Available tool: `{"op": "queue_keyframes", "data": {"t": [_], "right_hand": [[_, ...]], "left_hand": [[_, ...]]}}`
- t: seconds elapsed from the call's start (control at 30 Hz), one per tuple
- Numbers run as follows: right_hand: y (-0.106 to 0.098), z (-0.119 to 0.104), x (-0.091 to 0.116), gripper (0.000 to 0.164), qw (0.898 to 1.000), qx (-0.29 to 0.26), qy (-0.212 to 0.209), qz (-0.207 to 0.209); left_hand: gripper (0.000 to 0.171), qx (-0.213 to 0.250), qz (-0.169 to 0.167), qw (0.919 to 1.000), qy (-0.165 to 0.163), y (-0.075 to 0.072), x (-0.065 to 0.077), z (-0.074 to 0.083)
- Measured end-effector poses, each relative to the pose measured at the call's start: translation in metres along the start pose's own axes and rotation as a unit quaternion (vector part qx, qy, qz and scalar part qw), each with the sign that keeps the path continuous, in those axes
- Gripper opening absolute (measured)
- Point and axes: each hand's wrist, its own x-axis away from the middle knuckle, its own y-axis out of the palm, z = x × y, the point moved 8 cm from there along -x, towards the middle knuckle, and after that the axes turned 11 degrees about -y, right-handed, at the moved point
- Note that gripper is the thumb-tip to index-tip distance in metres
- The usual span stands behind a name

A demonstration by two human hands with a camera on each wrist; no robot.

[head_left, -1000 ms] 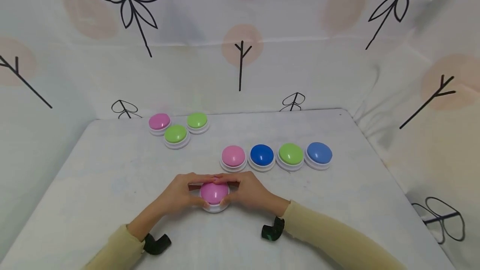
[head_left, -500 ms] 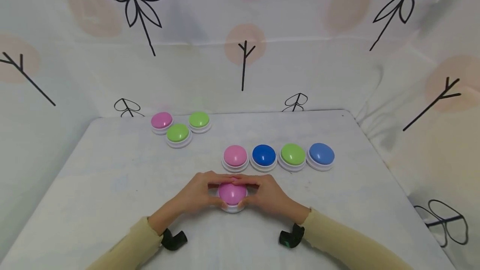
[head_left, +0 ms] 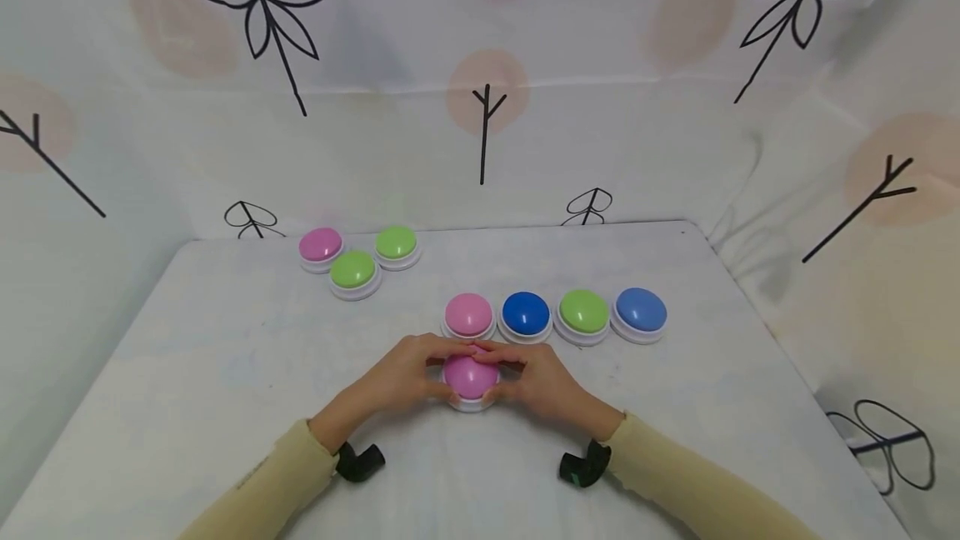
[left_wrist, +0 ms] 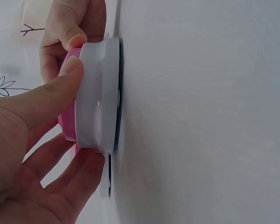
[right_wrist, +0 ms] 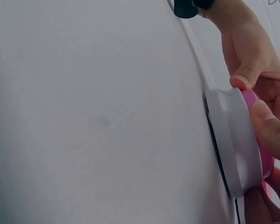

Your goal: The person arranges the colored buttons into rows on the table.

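A push button with a glossy pink dome [head_left: 470, 375] and white base is held between both hands near the middle of the table. My left hand [head_left: 408, 373] grips its left side, thumb in front and fingers curled behind. On the right side my right hand [head_left: 534, 377] grips it the same way, and the fingertips of both hands meet at the back. In the left wrist view the white base [left_wrist: 95, 98] shows side-on, its dark underside close over the white tabletop. Just beyond it stands a lighter pink button [head_left: 468, 314], near the fingers.
Right of the light pink button, a dark blue button [head_left: 526, 312], a green button [head_left: 584, 311] and a lighter blue button [head_left: 641, 309] continue the row. Back left, a magenta button [head_left: 320, 244] and two green buttons [head_left: 352, 269] stand grouped. Patterned cloth [head_left: 375, 148] rises behind the table.
Both hands have carried the pink button to the right, then slightly away from the body, so it now sits right in front of the lighter pink one. The other buttons stay put.
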Motion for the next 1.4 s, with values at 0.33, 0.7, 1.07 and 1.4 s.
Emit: {"op": "queue_keyframes", "data": {"t": [0.33,0.7,1.07,1.4], "right_hand": [[-0.002,0.000,-0.002,0.044,1.000,-0.024,-0.013,-0.015],[-0.003,-0.001,-0.001,0.042,1.000,-0.003,0.006,-0.025],[-0.006,0.002,-0.003,0.036,0.999,-0.006,0.023,-0.036],[-0.007,-0.001,-0.005,0.033,0.999,-0.024,0.016,-0.041]], "left_hand": [[0.063,0.005,-0.008,0.9995,0.031,-0.004,0.002,0.001],[0.047,-0.006,0.019,0.9998,0.010,-0.015,0.004,-0.008],[0.039,0.021,0.021,0.9993,0.021,-0.016,0.005,-0.009],[0.038,0.026,0.024,0.9991,0.021,-0.016,0.005,-0.011]]}}
